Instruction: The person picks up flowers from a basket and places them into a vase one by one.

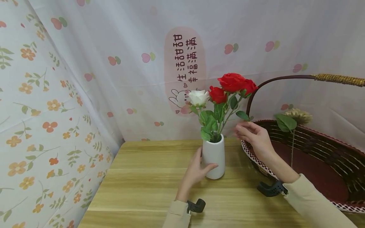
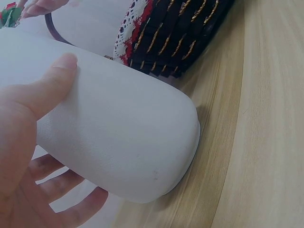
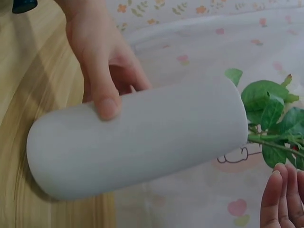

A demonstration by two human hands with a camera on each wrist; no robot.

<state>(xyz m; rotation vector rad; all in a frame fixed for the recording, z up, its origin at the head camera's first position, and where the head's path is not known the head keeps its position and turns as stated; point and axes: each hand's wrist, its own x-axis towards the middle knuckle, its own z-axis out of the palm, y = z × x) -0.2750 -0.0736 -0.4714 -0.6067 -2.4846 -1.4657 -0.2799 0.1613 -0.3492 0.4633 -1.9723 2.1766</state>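
A white vase [image 1: 214, 160] stands upright on the table. My left hand [image 1: 195, 171] grips it low on its left side, thumb across the front and fingers behind; in the left wrist view the thumb [image 2: 57, 80] lies on the smooth wall. From the vase rise a white rose [image 1: 198, 98] and several red roses [image 1: 232, 82] with green leaves. To the right of the stems, my right hand [image 1: 256, 137] is raised just below a leaf and holds nothing. In the right wrist view its fingertips [image 3: 278, 190] are nearly straight, side by side, beside the leaves [image 3: 268, 102].
A dark woven basket [image 1: 313, 134] with white lace trim and a tall handle [image 1: 339, 79] stands at the right. Inside it is a beige flower [image 1: 297, 116] on a long stem. Printed curtains hang behind and left of the wooden table [image 1: 137, 186].
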